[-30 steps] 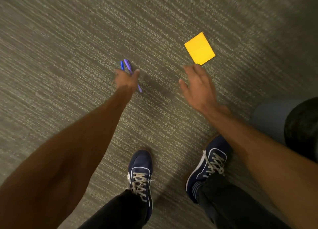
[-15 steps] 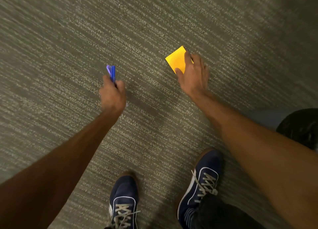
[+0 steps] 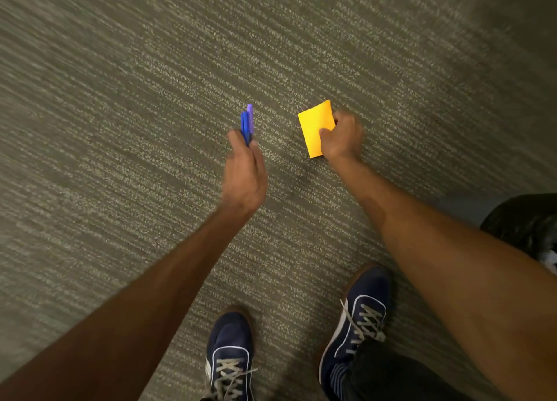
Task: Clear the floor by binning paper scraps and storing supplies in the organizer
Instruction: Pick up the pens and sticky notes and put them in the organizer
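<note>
My left hand [image 3: 244, 171] is closed around two pens [image 3: 247, 123], one blue and one purple, whose ends stick up above my fingers. My right hand [image 3: 343, 136] grips a yellow sticky-note pad [image 3: 315, 126] by its right edge, thumb on top, and holds it tilted just above the grey striped carpet. Both arms reach forward and down from the bottom corners of the view.
My two navy sneakers [image 3: 230, 358] [image 3: 358, 316] stand on the carpet [image 3: 150, 99] below my hands. A dark round object [image 3: 527, 219] with a pale grey part beside it sits at the right edge.
My right hand went from reaching for the yellow pad to covering it, then gripping and lifting it. My left hand, holding the pens, drew back from the floor and rose.
</note>
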Demonstrator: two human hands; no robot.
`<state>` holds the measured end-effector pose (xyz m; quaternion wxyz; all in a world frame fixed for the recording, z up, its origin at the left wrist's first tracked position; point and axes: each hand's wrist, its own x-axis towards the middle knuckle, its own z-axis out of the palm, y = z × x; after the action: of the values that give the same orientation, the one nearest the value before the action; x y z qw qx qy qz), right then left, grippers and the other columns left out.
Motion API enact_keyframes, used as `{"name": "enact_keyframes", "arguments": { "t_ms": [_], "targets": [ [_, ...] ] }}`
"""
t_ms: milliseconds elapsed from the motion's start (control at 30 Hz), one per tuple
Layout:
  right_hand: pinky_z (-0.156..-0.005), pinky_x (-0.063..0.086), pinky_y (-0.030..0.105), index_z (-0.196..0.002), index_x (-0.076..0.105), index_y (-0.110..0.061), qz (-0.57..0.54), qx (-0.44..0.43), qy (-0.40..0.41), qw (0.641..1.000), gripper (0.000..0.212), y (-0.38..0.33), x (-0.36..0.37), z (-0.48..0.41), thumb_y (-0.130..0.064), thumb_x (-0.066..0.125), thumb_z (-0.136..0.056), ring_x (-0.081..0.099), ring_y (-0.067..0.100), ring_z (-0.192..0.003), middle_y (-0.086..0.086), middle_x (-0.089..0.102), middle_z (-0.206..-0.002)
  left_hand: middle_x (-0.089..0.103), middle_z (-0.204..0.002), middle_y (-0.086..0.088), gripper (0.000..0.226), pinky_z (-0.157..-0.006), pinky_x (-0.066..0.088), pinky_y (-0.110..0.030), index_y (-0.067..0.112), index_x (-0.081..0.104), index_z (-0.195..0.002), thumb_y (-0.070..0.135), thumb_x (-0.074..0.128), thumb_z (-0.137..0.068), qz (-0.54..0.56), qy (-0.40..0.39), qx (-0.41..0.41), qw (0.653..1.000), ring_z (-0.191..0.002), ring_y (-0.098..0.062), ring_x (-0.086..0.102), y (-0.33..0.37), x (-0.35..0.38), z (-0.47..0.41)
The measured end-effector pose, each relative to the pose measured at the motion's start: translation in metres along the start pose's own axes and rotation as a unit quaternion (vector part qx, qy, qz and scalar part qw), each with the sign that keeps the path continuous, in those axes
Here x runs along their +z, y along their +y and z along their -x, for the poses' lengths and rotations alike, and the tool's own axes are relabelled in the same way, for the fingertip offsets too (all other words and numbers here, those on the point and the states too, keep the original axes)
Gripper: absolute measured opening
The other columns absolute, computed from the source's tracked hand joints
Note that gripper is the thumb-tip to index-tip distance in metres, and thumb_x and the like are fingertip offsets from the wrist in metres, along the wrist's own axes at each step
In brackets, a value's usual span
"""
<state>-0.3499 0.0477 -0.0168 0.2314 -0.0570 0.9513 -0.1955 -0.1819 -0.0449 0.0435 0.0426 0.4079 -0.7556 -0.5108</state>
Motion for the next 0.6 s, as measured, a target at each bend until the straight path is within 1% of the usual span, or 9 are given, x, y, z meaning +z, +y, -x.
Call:
{"name": "enact_keyframes", "arguments": {
  "t_ms": [33, 133, 233, 267, 300, 367, 433, 533, 600],
  "targets": [
    [-0.075, 0.048, 0.041, -0.095, 0.066, 0.000, -0.027, 0.012, -0.014, 0.999, 0.012, -0.001, -0.005, 0.005, -0.008, 0.065, -0.086, 0.065, 0.036, -0.099, 0.019, 0.070, -0.106, 0.049, -0.077, -0.008, 0.018, -0.049, 0.052, -0.024, 0.002, 0.032, -0.116, 0.018, 0.027, -0.108, 0.013, -0.013, -0.009, 1.000, -0.057, -0.019, 0.047, 0.006, -0.004, 0.003],
    [-0.083, 0.052, 0.044, -0.102, 0.070, 0.004, -0.127, 0.048, -0.054, 0.989, 0.018, -0.008, -0.027, 0.025, -0.007, 0.065, -0.088, 0.067, 0.035, -0.100, 0.019, 0.073, -0.107, 0.045, -0.073, 0.002, 0.021, -0.042, 0.039, -0.011, 0.000, 0.034, -0.116, 0.019, 0.029, -0.108, 0.011, -0.024, -0.015, 1.000, -0.053, -0.009, 0.041, 0.026, -0.018, 0.014],
    [-0.089, 0.056, 0.048, -0.110, 0.069, 0.000, -0.225, 0.066, -0.088, 0.968, 0.022, -0.023, -0.059, 0.058, -0.001, 0.067, -0.088, 0.068, 0.033, -0.104, 0.017, 0.073, -0.112, 0.041, -0.071, 0.008, 0.015, -0.040, 0.035, -0.009, 0.007, 0.036, -0.107, 0.021, 0.030, -0.108, 0.024, -0.033, 0.000, 0.999, -0.050, 0.002, 0.040, 0.052, -0.036, 0.028],
    [-0.084, 0.059, 0.046, -0.111, 0.069, -0.001, -0.264, 0.075, -0.102, 0.956, 0.024, -0.028, -0.072, 0.071, 0.001, 0.067, -0.087, 0.069, 0.032, -0.101, 0.016, 0.072, -0.113, 0.041, -0.071, 0.009, 0.015, -0.041, 0.034, -0.010, 0.009, 0.037, -0.106, 0.022, 0.030, -0.108, 0.036, -0.038, 0.004, 0.999, -0.047, 0.004, 0.039, 0.062, -0.043, 0.034],
    [-0.074, 0.061, 0.041, -0.112, 0.068, -0.003, -0.303, 0.083, -0.116, 0.942, 0.028, -0.034, -0.086, 0.084, 0.004, 0.068, -0.086, 0.070, 0.029, -0.095, 0.016, 0.072, -0.114, 0.041, -0.071, 0.009, 0.016, -0.042, 0.035, -0.012, 0.009, 0.038, -0.105, 0.023, 0.031, -0.108, 0.048, -0.042, 0.008, 0.998, -0.046, 0.005, 0.038, 0.073, -0.051, 0.040],
    [-0.054, 0.055, 0.030, -0.114, 0.064, -0.007, -0.365, 0.097, -0.138, 0.916, 0.035, -0.046, -0.120, 0.113, 0.006, 0.071, -0.083, 0.068, 0.024, -0.084, 0.016, 0.072, -0.113, 0.041, -0.070, 0.007, 0.017, -0.047, 0.038, -0.025, 0.009, 0.041, -0.104, 0.023, 0.033, -0.108, 0.076, -0.052, 0.003, 0.996, -0.051, 0.000, 0.037, 0.098, -0.065, 0.054],
    [-0.051, 0.052, 0.030, -0.116, 0.059, -0.008, -0.408, 0.103, -0.138, 0.896, 0.042, -0.059, -0.157, 0.143, 0.009, 0.072, -0.080, 0.067, 0.025, -0.081, 0.015, 0.071, -0.106, 0.044, -0.067, 0.003, 0.015, -0.051, 0.039, -0.032, 0.010, 0.043, -0.101, 0.020, 0.034, -0.108, 0.116, -0.066, -0.020, 0.991, -0.055, -0.011, 0.040, 0.129, -0.079, 0.068],
    [-0.050, 0.053, 0.033, -0.117, 0.054, -0.012, -0.463, 0.091, -0.120, 0.873, 0.050, -0.074, -0.219, 0.190, 0.014, 0.071, -0.078, 0.064, 0.020, -0.070, 0.011, 0.067, -0.092, 0.054, -0.061, 0.005, 0.015, -0.053, 0.045, -0.031, 0.013, 0.047, -0.094, 0.015, 0.038, -0.106, 0.188, -0.096, -0.058, 0.976, -0.053, -0.014, 0.050, 0.180, -0.105, 0.093],
    [-0.051, 0.054, 0.034, -0.122, 0.054, -0.012, -0.480, 0.076, -0.110, 0.867, 0.053, -0.082, -0.262, 0.220, 0.014, 0.071, -0.078, 0.063, 0.018, -0.069, 0.012, 0.066, -0.092, 0.061, -0.065, 0.003, 0.013, -0.058, 0.049, -0.032, 0.009, 0.050, -0.099, 0.014, 0.040, -0.106, 0.221, -0.130, -0.068, 0.964, -0.059, -0.016, 0.058, 0.216, -0.128, 0.114]
  ]
}}
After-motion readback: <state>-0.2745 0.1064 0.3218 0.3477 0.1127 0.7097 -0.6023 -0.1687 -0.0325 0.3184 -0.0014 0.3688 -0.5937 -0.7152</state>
